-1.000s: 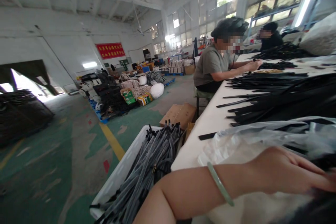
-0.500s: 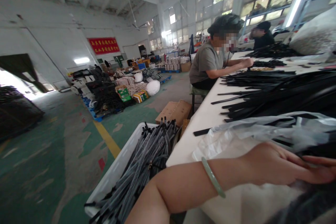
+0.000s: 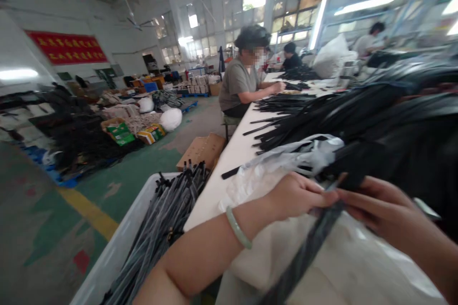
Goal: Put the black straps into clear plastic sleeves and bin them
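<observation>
Both hands meet over the near part of the table, on one black strip [image 3: 304, 257] that runs down toward me. My left hand [image 3: 298, 195], with a pale green bangle on its wrist, pinches the strip at its upper part. Fingertip to fingertip with it, my right hand [image 3: 379, 202] is closed on the strip's end. A small thin piece, bluish and brown, shows between the fingers; it is too blurred to name. Just beyond the hands lies a clear plastic bag [image 3: 265, 171], and behind it a large heap of black strips [image 3: 358, 114].
The white table [image 3: 229, 155] stretches away to the back. A person in a grey shirt [image 3: 238, 83] sits at its left side. A white crate [image 3: 123, 233] full of grey-black strips [image 3: 161, 219] stands at the lower left, before a cardboard box [image 3: 202, 150].
My view has swung right, so the scene has shifted left. My right hand and the black strip now show clearly; the left hand has its fingers on the strip.
</observation>
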Available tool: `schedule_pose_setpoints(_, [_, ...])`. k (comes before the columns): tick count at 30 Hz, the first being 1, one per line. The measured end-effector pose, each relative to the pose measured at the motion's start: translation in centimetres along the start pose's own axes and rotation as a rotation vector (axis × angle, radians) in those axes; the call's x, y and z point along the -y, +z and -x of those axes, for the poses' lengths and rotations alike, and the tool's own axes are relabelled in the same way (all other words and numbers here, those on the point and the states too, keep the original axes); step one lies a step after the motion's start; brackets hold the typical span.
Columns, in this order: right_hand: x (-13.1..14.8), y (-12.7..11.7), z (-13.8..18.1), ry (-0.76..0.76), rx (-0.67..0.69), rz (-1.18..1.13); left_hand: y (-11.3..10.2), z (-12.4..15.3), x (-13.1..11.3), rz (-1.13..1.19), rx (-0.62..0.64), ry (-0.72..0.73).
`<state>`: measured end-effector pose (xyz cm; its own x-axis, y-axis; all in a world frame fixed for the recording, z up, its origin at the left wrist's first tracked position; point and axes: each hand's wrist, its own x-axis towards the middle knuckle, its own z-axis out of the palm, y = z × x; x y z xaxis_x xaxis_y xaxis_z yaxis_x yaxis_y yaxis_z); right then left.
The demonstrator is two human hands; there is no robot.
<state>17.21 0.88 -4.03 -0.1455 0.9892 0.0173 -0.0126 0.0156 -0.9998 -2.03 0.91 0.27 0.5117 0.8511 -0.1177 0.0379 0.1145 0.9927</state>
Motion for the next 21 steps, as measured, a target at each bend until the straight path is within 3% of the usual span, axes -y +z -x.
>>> schedule_pose_setpoints(3, [1.2, 0.2, -1.0, 0.053, 0.071, -0.06, -0.3, -0.4, 0.1, -0.027, 0.028, 0.05])
schedule_pose_setpoints(6, [2.1, 0.5, -1.6, -0.089, -0.114, -0.128, -0.4, -1.1, 0.5, -0.101, 0.052, 0.075])
schedule_pose_setpoints(7, [2.3, 0.7, -1.6, -0.116, -0.119, -0.115, -0.5, -1.3, 0.7, -0.112, 0.05, 0.082])
schedule_pose_setpoints(12, [2.3, 1.9, -1.3, -0.127, 0.12, 0.007, -0.6, -1.6, 0.3, -0.174, -0.015, 0.119])
schedule_pose_setpoints(17, [1.9, 2.3, -1.7, -0.168, 0.069, 0.027, -0.8, -1.8, -0.4, -0.476, -0.133, 0.26])
schedule_pose_setpoints(21, [1.7, 2.5, -1.8, -0.081, 0.164, -0.007, -0.9, -2.1, -0.3, -0.491, -0.075, 0.254])
